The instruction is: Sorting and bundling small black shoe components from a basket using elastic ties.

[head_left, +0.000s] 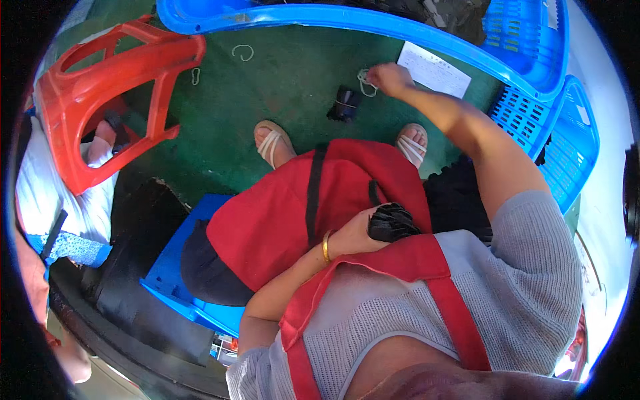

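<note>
My left hand [357, 233] is closed round a bundle of black strips [393, 223], held against the red apron [267, 207] over my lap. The strips' ends fan out above the fingers. Stretched far forward and down toward the floor, my right hand [392, 79] has its fingers closed on pale rubber bands [364, 83]; their loops hang out beside the fingertips. Left of those loops, a second black bundle [345, 105] lies on the green floor, with a band round its middle.
A large blue basket [320, 15] with black material spans the far side. More blue baskets [560, 147] stand at right. A white paper sheet [437, 69] lies beside my right hand. Single loose bands [243, 52] lie on the floor. A red plastic stool [120, 87] and another person [67, 180] are at left.
</note>
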Available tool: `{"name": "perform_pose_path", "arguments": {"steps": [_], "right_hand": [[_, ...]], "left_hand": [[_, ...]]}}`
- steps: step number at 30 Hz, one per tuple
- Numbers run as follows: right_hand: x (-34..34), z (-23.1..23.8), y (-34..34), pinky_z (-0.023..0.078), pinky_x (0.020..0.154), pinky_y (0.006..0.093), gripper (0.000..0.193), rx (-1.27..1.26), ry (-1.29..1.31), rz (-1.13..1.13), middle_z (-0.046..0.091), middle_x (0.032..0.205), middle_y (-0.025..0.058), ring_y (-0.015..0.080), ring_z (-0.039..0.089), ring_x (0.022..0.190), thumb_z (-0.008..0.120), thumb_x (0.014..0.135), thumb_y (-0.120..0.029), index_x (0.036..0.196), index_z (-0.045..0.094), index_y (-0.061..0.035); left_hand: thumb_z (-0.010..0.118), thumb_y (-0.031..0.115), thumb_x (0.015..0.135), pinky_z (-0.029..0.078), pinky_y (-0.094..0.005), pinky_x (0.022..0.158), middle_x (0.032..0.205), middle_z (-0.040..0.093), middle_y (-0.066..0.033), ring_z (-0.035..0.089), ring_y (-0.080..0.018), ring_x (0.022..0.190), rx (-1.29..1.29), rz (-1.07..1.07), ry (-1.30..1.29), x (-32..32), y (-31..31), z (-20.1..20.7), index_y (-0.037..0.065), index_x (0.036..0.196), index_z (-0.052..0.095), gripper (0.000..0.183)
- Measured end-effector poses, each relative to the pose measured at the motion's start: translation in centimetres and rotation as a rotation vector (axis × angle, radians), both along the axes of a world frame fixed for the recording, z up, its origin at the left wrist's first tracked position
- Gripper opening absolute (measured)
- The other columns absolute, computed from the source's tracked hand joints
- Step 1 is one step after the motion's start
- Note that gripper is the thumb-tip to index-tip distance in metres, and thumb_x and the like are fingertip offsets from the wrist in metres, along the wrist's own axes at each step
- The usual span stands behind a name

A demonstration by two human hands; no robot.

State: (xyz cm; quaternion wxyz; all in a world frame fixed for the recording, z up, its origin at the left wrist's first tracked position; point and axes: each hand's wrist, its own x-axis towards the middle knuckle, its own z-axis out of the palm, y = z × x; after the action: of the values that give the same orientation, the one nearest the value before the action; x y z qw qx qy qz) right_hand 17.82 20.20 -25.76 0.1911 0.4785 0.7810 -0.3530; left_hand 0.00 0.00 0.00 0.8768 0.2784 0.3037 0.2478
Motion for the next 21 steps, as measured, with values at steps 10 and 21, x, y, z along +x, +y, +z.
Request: {"name": "perform_pose_path", "arguments": {"steps": [10, 21], "right_hand": [[0.2, 1.2, -2.8, 0.054, 0.075, 0.0453, 0.027, 0.160, 0.332, 0.225, 0.058, 0.108, 0.0110, 0.0314, 0.063, 0.094, 0.068, 0.081, -0.028, 0.099, 0.059, -0.0100], [-3.9, 18.5, 0.0, 0.044, 0.054, 0.0321, 0.023, -0.604, 0.502, 0.003, 0.062, 0.072, 0.0053, 0.0154, 0.057, 0.059, 0.053, 0.088, -0.026, 0.092, 0.059, -0.0051]], "left_hand": [[0.069, 0.003, 0.080, 0.046, -0.0299, 0.094, 0.111, 0.066, -0.0076, 0.061, -0.0160, 0.102, -0.021, -0.070, 0.158, -0.2, 1.3, 0.6, 0.000, 0.114, 0.060, 0.035], [0.061, -0.002, 0.081, 0.059, -0.0343, 0.070, 0.100, 0.064, -0.0140, 0.066, -0.0204, 0.083, -0.171, 0.624, 0.442, -2.2, 7.0, 2.4, -0.005, 0.113, 0.056, 0.033]]}}
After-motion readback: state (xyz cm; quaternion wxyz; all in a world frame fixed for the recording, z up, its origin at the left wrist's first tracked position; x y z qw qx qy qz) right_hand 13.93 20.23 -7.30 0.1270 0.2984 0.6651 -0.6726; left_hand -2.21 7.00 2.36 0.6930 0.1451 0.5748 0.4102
